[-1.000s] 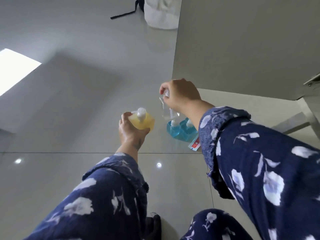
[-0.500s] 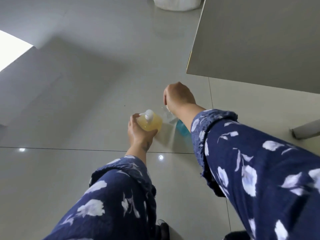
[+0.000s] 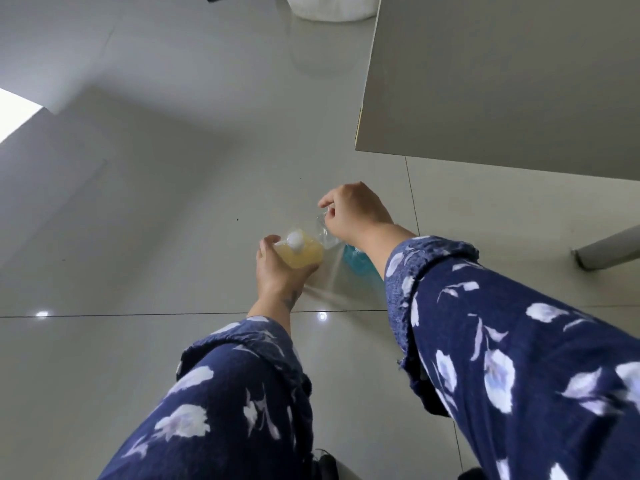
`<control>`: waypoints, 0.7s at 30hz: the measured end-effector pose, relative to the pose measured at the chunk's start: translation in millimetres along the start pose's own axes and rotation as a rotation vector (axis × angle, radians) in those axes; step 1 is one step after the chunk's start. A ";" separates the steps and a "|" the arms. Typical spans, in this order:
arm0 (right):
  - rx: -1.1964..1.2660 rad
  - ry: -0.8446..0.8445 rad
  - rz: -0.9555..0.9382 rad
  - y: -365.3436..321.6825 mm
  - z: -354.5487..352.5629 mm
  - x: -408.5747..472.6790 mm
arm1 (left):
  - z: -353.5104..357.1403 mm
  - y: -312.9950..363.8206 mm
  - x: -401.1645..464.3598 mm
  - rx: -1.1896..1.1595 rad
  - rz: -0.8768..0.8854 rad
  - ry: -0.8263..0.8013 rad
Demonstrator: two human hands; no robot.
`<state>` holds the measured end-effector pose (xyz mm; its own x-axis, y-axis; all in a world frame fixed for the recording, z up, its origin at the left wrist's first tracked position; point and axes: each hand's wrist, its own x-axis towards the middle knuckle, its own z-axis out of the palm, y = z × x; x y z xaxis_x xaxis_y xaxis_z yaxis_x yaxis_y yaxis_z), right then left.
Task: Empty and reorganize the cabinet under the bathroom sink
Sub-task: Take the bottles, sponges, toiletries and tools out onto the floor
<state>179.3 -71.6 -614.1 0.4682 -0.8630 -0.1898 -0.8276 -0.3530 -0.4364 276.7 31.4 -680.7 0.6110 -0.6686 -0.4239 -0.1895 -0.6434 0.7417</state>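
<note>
Two soap containers held low over the floor, centre frame.
Left hand (image 3: 277, 271) fingers wrap the yellow pump bottle (image 3: 302, 255): rigid, liquid-heavy, likely slick; grip body. Right hand (image 3: 353, 211) fingers pinch the clear-wrapped blue pack (image 3: 356, 261) by crinkly top.

Pump bottle (image 3: 302, 255): translucent yellow liquid, white pump head. Clear plastic packaging (image 3: 325, 233) beside it, colourless. Blue bottle (image 3: 356, 261) under the right arm: bright turquoise-blue. Sleeves (image 3: 519, 358): navy blue with a pale lavender-white floral print, same pattern on both arms. Floor (image 3: 138, 341): glossy light grey tiles, thin dark grout lines, small white light reflections. Cabinet door (image 3: 502, 81): flat matte grey-beige, yellowish edge strip. White object (image 3: 329, 10) at top edge.
</note>
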 end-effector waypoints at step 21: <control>0.049 0.154 0.401 186.2 -211.5 -171.8 | 110.9 240.9 -154.9 0.555 0.681 -0.460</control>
<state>-120.7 -65.5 -476.7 0.0578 -0.9736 -0.2210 -0.9171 0.0358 -0.3971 51.1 -61.3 -494.0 -0.0980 -0.9645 -0.2452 -0.7940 -0.0727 0.6035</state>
